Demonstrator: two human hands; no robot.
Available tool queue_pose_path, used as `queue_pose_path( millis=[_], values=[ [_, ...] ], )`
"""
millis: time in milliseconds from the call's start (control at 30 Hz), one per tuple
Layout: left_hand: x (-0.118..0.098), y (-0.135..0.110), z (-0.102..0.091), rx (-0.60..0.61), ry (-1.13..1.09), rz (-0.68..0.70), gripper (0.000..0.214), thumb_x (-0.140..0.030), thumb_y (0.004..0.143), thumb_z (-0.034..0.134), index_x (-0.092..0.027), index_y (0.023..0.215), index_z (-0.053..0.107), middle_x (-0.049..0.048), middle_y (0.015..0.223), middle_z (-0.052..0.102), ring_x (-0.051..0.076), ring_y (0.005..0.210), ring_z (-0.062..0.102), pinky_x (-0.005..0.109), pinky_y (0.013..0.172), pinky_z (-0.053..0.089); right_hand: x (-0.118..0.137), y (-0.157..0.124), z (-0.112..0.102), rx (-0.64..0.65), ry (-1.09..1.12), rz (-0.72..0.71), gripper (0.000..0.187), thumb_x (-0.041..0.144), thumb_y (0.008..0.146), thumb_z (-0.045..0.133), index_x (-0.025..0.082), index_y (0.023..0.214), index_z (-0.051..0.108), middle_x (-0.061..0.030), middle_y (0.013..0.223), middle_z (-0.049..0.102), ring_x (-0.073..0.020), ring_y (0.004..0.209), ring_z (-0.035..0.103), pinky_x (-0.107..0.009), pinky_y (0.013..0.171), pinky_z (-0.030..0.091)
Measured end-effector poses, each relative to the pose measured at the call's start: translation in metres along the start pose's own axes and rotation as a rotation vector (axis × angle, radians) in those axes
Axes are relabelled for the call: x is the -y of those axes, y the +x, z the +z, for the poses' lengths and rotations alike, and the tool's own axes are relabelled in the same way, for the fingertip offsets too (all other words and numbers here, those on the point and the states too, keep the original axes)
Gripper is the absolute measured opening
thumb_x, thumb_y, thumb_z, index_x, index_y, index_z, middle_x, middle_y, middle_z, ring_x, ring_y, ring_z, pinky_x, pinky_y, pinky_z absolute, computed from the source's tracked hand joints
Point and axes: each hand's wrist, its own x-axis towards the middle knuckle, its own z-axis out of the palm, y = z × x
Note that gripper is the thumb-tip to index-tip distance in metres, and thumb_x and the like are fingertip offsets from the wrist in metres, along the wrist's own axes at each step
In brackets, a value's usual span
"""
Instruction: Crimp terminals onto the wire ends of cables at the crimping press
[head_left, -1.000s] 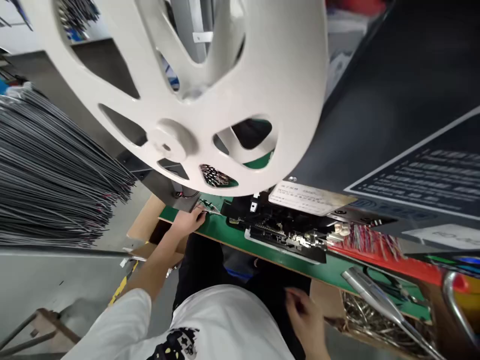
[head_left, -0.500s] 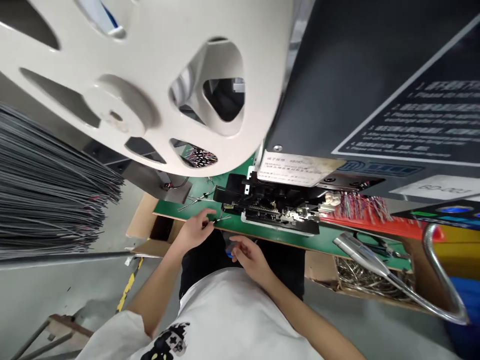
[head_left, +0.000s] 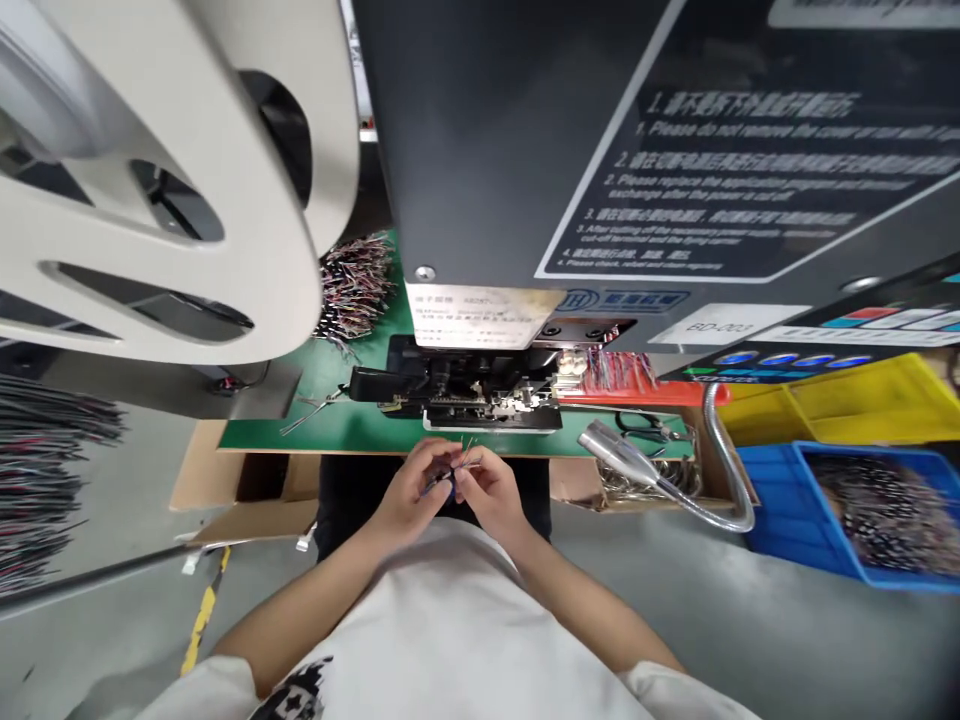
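Green table (head_left: 367,432) under a dark machine (head_left: 480,200), with thin wires (head_left: 469,461) held between two hands just off its front edge.

Fingers cover most of the wires; only fine coloured ends, reddish and pale, fan out loosely above the fingertips, too small to count, and a dark, bluish part lower down is hard to make out. Left hand (head_left: 414,490) and right hand (head_left: 491,490) are both drawn narrow, thumbs and fingers pinching the wires, nearly meeting. Top and left picture borders cut off a white reel (head_left: 289,290), which partly hides a wire bundle (head_left: 358,290) toward the table's back. Near the table's right end lie pliers (head_left: 646,432), partly masked by a metal lamp (head_left: 619,455).
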Motion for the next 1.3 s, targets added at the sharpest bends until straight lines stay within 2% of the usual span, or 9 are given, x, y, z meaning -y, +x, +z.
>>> queue_pose_path(
  millis=[100,300,667,800,900,1000,1100,1167,1300],
  values=[
    [-0.010,0.012,0.003,0.016,0.078,0.104,0.035,-0.047,0.090,0.059,-0.021,0.114,0.063,0.0099,0.111,0.058,0.024,0.105,0.058,0.037,0.094,0.049,0.003,-0.002,-0.011,0.069,-0.076,-0.022,0.029,0.048,0.087,0.070,0.020,0.084,0.061,0.0027,0.067,0.057,-0.0091,0.051,0.050,-0.023,0.049,0.044],
    [-0.029,0.023,0.015,-0.030,0.102,0.118,0.023,-0.038,0.095,0.054,-0.019,0.083,0.059,0.0047,0.088,0.055,0.018,0.086,0.056,0.031,0.081,0.049,0.010,-0.006,-0.019,0.108,-0.029,-0.018,0.027,0.046,0.090,0.066,0.021,0.087,0.059,0.0037,0.060,0.058,-0.0106,0.048,0.054,-0.023,0.049,0.045],
    [-0.032,0.024,0.012,-0.012,0.604,0.297,0.013,-0.019,0.093,0.050,-0.022,0.087,0.061,0.0041,0.084,0.064,0.019,0.086,0.060,0.034,0.082,0.050,0.009,-0.003,-0.017,-0.060,0.096,-0.007,0.032,0.047,0.087,0.071,0.023,0.083,0.049,0.0039,0.064,0.061,-0.0103,0.046,0.057,-0.023,0.047,0.052],
    [-0.034,0.021,0.017,-0.053,0.758,0.352,0.020,-0.016,0.097,0.047,-0.021,0.106,0.064,0.0057,0.092,0.069,0.019,0.089,0.062,0.035,0.085,0.051,0.011,0.000,-0.010,-0.155,0.108,-0.077,0.027,0.041,0.088,0.071,0.023,0.088,0.050,0.0068,0.057,0.058,-0.0090,0.046,0.055,-0.020,0.048,0.051],
    [-0.035,0.017,0.021,-0.101,0.713,0.418,0.028,-0.013,0.096,0.049,-0.021,0.119,0.062,0.0056,0.096,0.070,0.019,0.090,0.062,0.035,0.087,0.051,0.020,0.005,-0.004,-0.221,0.098,-0.111,0.028,0.040,0.085,0.074,0.023,0.095,0.052,0.0087,0.057,0.054,-0.0081,0.046,0.053,-0.018,0.048,0.049],
    [-0.036,0.016,0.022,-0.121,0.586,0.376,0.021,-0.014,0.093,0.056,-0.021,0.111,0.064,0.0046,0.097,0.069,0.018,0.092,0.062,0.032,0.086,0.051,0.031,0.010,-0.005,-0.173,0.083,-0.053,0.028,0.040,0.085,0.074,0.022,0.093,0.055,0.0106,0.051,0.049,-0.0063,0.040,0.046,-0.017,0.043,0.042],
    [-0.032,0.018,0.020,-0.077,0.494,0.233,0.004,-0.021,0.092,0.060,-0.019,0.092,0.064,0.0015,0.086,0.066,0.015,0.082,0.062,0.027,0.077,0.050,0.038,0.013,-0.014,-0.034,0.089,0.054,0.025,0.039,0.084,0.074,0.020,0.088,0.057,0.0109,0.048,0.047,-0.0044,0.035,0.037,-0.016,0.038,0.031],
    [-0.027,0.020,0.018,-0.036,0.454,0.172,0.011,-0.026,0.094,0.060,-0.019,0.086,0.063,0.0001,0.081,0.065,0.014,0.077,0.062,0.025,0.073,0.048,0.040,0.014,-0.021,0.044,0.083,0.101,0.025,0.036,0.082,0.076,0.019,0.084,0.058,0.0105,0.049,0.047,-0.0041,0.036,0.035,-0.017,0.039,0.027],
    [-0.016,0.026,0.015,0.076,0.390,0.158,0.012,-0.030,0.095,0.059,-0.020,0.092,0.065,0.0006,0.083,0.066,0.014,0.079,0.062,0.026,0.076,0.048,0.041,0.012,-0.030,0.022,0.016,0.070,0.023,0.033,0.081,0.076,0.018,0.078,0.058,0.0097,0.050,0.043,-0.0050,0.042,0.032,-0.018,0.043,0.026]
  ],
)
